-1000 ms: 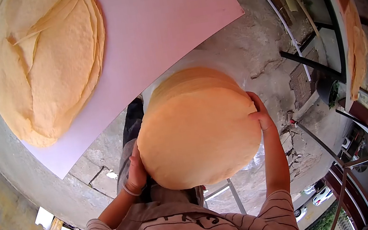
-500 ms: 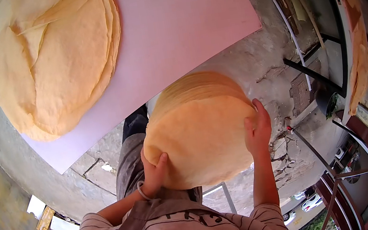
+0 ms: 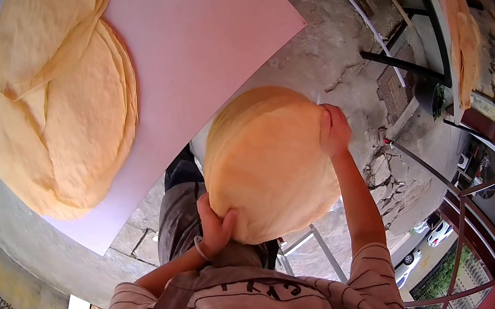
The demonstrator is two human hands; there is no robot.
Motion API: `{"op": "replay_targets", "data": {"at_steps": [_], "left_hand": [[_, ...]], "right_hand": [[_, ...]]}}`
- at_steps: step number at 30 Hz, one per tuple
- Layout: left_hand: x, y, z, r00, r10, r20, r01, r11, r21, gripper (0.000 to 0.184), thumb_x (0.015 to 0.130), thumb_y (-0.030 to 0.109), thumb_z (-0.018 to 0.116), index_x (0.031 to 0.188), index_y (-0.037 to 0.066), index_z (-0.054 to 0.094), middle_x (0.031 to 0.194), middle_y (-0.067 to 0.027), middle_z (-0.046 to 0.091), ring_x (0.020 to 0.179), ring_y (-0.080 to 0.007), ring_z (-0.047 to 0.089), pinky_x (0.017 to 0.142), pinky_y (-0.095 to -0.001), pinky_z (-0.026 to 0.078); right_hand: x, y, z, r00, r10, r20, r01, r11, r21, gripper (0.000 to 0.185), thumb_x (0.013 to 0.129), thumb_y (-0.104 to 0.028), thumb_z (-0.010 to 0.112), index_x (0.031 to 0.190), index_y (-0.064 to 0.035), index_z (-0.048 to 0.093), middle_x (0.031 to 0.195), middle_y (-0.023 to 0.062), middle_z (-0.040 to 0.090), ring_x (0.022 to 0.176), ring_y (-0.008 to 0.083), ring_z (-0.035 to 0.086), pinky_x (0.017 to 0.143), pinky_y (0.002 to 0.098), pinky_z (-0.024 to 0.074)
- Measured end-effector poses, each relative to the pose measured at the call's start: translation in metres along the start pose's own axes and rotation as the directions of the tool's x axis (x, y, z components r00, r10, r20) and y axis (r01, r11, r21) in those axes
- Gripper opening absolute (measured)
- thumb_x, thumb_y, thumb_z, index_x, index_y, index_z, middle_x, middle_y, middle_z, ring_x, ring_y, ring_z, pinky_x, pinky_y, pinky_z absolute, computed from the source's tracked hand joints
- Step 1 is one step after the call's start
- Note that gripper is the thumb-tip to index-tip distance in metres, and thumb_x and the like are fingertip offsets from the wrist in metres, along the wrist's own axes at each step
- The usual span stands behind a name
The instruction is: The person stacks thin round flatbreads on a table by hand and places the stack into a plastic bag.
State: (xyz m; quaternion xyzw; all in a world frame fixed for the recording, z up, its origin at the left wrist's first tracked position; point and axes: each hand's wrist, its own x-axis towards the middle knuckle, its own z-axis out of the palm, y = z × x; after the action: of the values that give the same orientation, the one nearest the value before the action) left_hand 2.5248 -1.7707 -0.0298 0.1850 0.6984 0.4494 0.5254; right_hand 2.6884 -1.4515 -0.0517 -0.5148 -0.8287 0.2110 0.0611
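Observation:
A thick stack of thin, round, yellowish sheets, like large thin pancakes, is held in front of my body, tilted so its top faces me. At its lower left edge, my left hand grips the rim with the thumb on the top sheet. My right hand is closed round the upper right edge; its fingers are partly blurred. More large sheets of the same kind form a folded, overlapping pile on the pink-white table at the upper left.
Cracked concrete floor lies beyond the stack. To the right stand a black metal frame and thin brown metal bars. Another surface with similar sheets is at the far right. My leg is beside the table's edge.
The stack has tilted, its right side rising, and my right hand has moved up along the edge. My left hand has shifted slightly right. The table now appears further left.

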Motion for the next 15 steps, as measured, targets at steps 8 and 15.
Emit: {"op": "replay_targets", "data": {"at_steps": [8, 15], "left_hand": [[0.052, 0.050, -0.033, 0.966, 0.257, 0.034, -0.257, 0.938, 0.233, 0.073, 0.079, 0.023, 0.066, 0.131, -0.004, 0.022, 0.127, -0.0196, 0.036, 0.114, -0.0281, 0.041, 0.098, -0.0376, 0.031], [0.131, 0.097, -0.004, 0.968, 0.032, 0.248, -0.094, 0.966, 0.242, 0.057, 0.088, 0.028, 0.052, 0.126, -0.009, 0.030, 0.123, -0.0274, 0.042, 0.110, -0.0373, 0.046, 0.093, -0.0385, 0.038]], "right_hand": [[-0.007, 0.000, 0.003, 0.996, 0.020, -0.083, -0.019, 1.000, 0.016, 0.026, 0.089, -0.026, 0.044, 0.106, -0.0088, 0.055, 0.103, 0.0099, 0.058, 0.097, 0.0307, 0.053, 0.083, 0.0400, 0.0421], [-0.107, -0.002, -0.033, 0.819, 0.437, -0.372, -0.396, 0.899, 0.186, 0.046, 0.090, -0.031, 0.046, 0.121, 0.0032, 0.039, 0.121, 0.0186, 0.046, 0.113, 0.0349, 0.042, 0.096, 0.0411, 0.0325]]}}
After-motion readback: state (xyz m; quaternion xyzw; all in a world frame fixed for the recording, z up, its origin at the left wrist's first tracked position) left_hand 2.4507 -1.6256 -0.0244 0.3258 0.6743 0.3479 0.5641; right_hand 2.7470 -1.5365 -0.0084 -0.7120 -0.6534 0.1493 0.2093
